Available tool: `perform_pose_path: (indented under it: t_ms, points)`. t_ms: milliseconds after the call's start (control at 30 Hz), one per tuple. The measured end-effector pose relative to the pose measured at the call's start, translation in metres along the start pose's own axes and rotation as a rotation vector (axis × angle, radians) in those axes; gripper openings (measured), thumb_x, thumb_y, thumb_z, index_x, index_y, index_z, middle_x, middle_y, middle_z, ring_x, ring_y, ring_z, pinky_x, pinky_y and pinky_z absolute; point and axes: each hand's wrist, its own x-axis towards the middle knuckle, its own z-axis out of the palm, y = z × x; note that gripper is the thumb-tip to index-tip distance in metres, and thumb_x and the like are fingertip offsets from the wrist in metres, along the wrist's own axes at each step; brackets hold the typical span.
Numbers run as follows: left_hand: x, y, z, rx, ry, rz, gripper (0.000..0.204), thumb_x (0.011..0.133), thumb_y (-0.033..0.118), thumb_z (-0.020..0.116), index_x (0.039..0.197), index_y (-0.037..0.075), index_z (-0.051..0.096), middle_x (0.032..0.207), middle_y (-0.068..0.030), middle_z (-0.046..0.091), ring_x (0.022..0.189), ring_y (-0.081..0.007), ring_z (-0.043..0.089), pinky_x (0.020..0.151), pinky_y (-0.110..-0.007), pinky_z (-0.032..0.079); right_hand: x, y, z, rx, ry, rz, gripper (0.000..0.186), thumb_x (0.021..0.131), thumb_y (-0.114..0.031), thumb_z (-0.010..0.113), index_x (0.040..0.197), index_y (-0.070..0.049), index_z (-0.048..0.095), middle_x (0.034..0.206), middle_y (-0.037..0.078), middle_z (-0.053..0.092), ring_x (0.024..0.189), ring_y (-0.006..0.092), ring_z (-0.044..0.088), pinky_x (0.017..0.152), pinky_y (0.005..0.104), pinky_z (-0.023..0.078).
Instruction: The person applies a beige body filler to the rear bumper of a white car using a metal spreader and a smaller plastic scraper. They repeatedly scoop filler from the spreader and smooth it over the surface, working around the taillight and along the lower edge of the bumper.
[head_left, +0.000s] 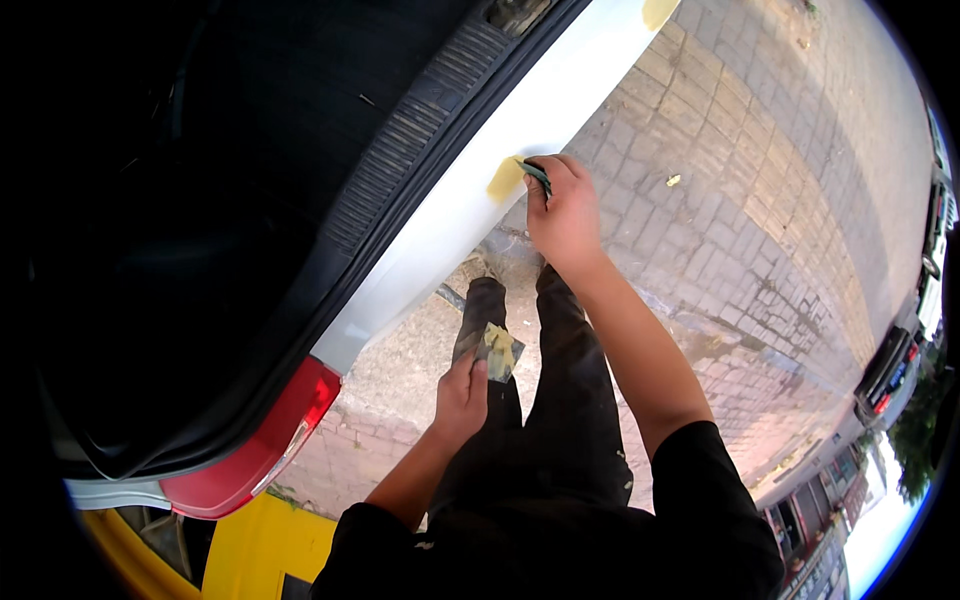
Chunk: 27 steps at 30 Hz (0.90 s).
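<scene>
My right hand (566,212) pinches a thin dark spreader (536,175). Its edge rests at a patch of yellowish filler (506,180) on the car's white rear sill (440,232). Lower down, in front of my legs, my left hand (463,396) grips a small dark plate (500,360) by its edge. A lump of pale yellow putty (498,343) is smeared over that plate. A second yellowish patch (657,12) shows on the white panel farther up.
The open car boot (200,200) with a ribbed black trim strip (410,130) lies to the left. Below it are a red tail light (260,440) and a yellow vehicle (265,545). Paving bricks (690,200) spread to the right, with parked cars (887,370) beyond.
</scene>
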Motion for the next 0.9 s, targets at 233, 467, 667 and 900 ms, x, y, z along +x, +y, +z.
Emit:
perform_pose_path:
  t_ms: [233,467,667,900]
  points:
    - [0.002,0.003,0.0,-0.034,-0.011,-0.01,0.034,0.104,0.019,0.046,0.127,-0.003,0.058,0.107,-0.0255,0.068,0.1,-0.0396,0.068,0.085,-0.039,0.052,0.014,0.002,0.004,-0.216,-0.031,-0.047,0.018,0.086,-0.003,0.062,0.104,0.001,0.065,0.102,0.018,0.066,0.098,0.0392,0.061,0.085,0.0462,0.05]
    - [0.005,0.002,0.001,-0.045,-0.043,-0.074,0.035,0.104,0.019,0.046,0.128,-0.004,0.057,0.107,-0.0257,0.067,0.1,-0.0399,0.068,0.085,-0.039,0.052,-0.019,0.003,0.032,-0.207,0.013,-0.099,0.029,0.08,0.001,0.061,0.108,0.0,0.062,0.107,0.017,0.063,0.099,0.0375,0.059,0.088,0.0464,0.049]
    - [0.006,0.004,0.001,-0.043,-0.038,-0.065,0.034,0.104,0.019,0.046,0.127,-0.004,0.058,0.106,-0.0258,0.068,0.099,-0.0392,0.068,0.084,-0.039,0.052,-0.031,0.001,0.022,-0.02,-0.131,-0.024,0.025,0.083,0.0,0.062,0.107,0.0,0.063,0.106,0.018,0.064,0.098,0.039,0.059,0.087,0.0465,0.049]
    - [0.006,0.004,-0.001,-0.068,0.006,-0.027,0.032,0.103,0.016,0.047,0.126,-0.004,0.059,0.107,-0.025,0.068,0.099,-0.0358,0.069,0.083,-0.037,0.053,0.001,0.017,-0.001,-0.025,0.035,0.008,0.018,0.089,-0.004,0.064,0.106,0.0,0.065,0.104,0.019,0.066,0.095,0.041,0.062,0.083,0.0452,0.051]
